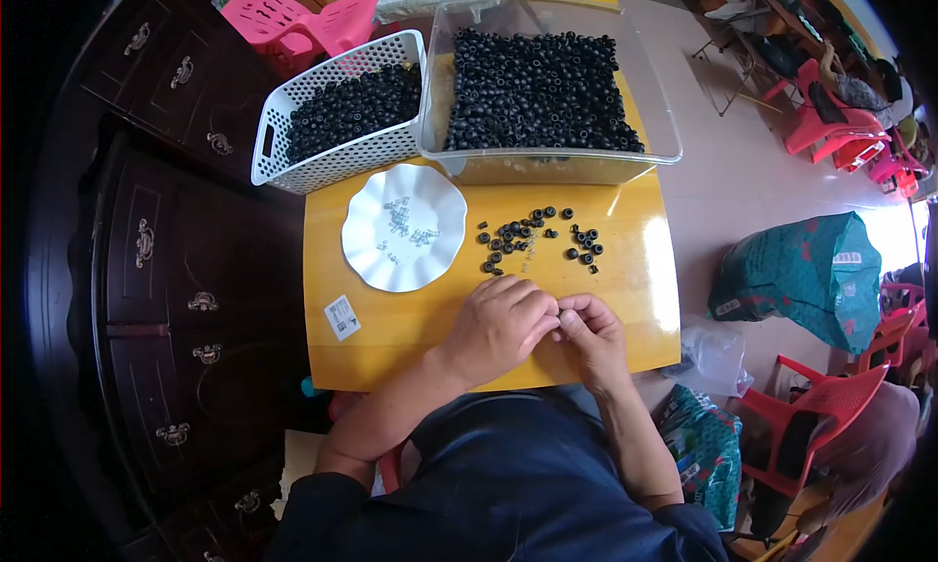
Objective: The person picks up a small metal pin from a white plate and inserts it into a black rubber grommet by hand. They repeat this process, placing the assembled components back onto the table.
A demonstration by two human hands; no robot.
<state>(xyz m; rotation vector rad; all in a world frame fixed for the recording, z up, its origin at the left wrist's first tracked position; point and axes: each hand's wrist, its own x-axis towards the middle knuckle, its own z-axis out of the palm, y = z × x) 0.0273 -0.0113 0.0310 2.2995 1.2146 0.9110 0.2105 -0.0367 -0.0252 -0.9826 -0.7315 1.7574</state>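
My left hand (496,320) and my right hand (596,339) meet over the near part of the yellow table (391,352), fingertips pinched together. Whatever sits between them is mostly hidden; only a small dark bit shows. Just beyond the hands lie loose small black ring-shaped pieces (505,233), with a few tiny clear bits (529,252) among them. Another small group of black pieces (587,237) lies to the right. On the left stands a white wavy-rimmed plate (366,259) that bears several tiny clear pieces (399,216).
At the back, a white perforated basket (337,167) and a clear plastic bin (547,169) hold many black pieces. A white label (342,318) lies at left. Dark drawers (186,249) flank the table; teal bags (801,279) and a red chair (811,415) stand right, near another person (874,435).
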